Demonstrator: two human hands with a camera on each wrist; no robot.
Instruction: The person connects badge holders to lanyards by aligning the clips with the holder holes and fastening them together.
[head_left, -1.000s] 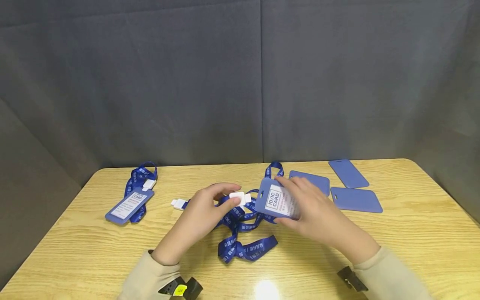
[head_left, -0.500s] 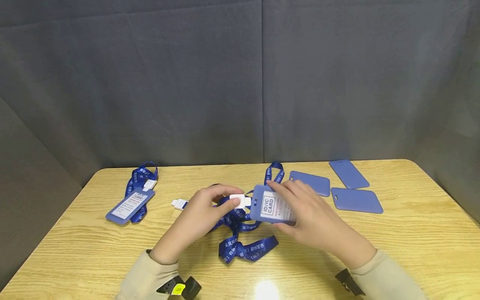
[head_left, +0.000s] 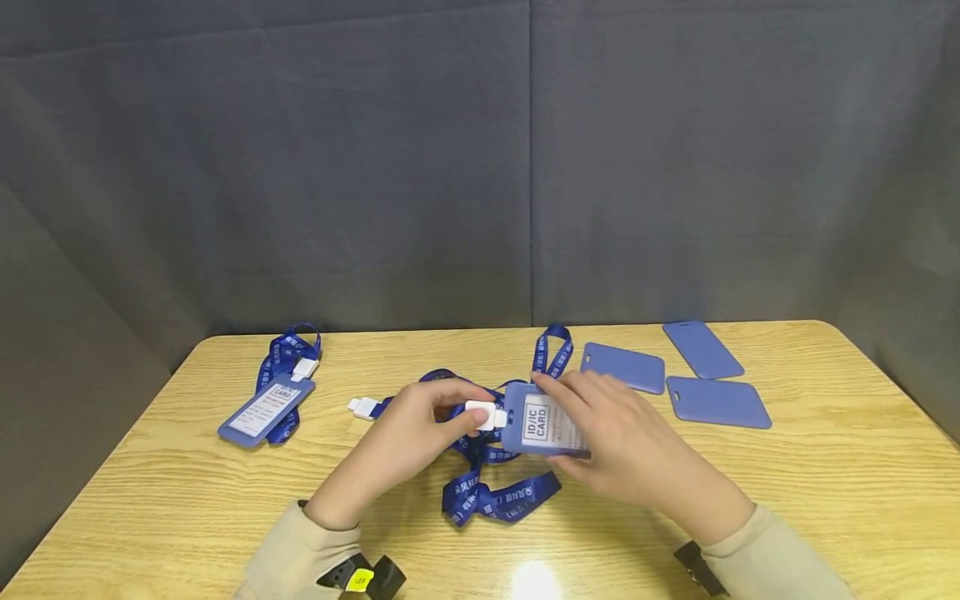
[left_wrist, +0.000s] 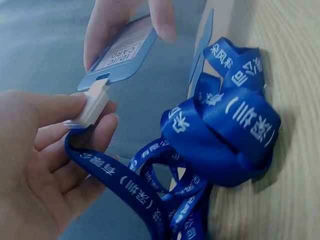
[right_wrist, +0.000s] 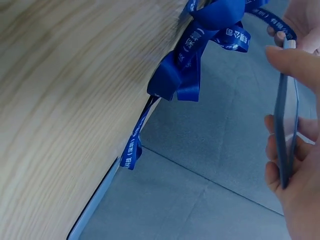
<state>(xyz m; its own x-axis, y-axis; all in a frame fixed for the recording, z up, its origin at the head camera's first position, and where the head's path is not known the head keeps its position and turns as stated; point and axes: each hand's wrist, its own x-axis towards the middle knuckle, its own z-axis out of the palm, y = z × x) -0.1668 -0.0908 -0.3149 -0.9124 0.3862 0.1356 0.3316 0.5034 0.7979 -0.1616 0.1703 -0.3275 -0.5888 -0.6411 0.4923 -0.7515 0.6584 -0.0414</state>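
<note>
My left hand [head_left: 420, 433] pinches the white plastic clip [head_left: 483, 415] of a blue lanyard [left_wrist: 225, 135] between thumb and fingers. Opposite it, my right hand [head_left: 622, 442] grips a blue badge holder [head_left: 512, 433] by its sides, with the printed ID/IC CARD insert facing up. In the left wrist view the clip's narrow tongue meets the slotted end of the holder; whether it passes through the slot I cannot tell. Printed ribbon hangs from the clip and lies heaped on the table beneath both hands. The right wrist view shows the holder edge-on between thumb and curled fingers.
A badge holder joined to a lanyard [head_left: 266, 408] lies at the table's left. Another white clip [head_left: 365, 407] rests left of the heap. Back right lie three loose blue holders [head_left: 622, 367], [head_left: 703, 350], [head_left: 718, 402]. A grey curtain [head_left: 375, 167] stands behind the wooden table [head_left: 825, 500].
My right hand has brought the badge holder leftward and turned it level, until its slotted end meets the clip. The left hand keeps its pinch on the clip and has barely moved.
</note>
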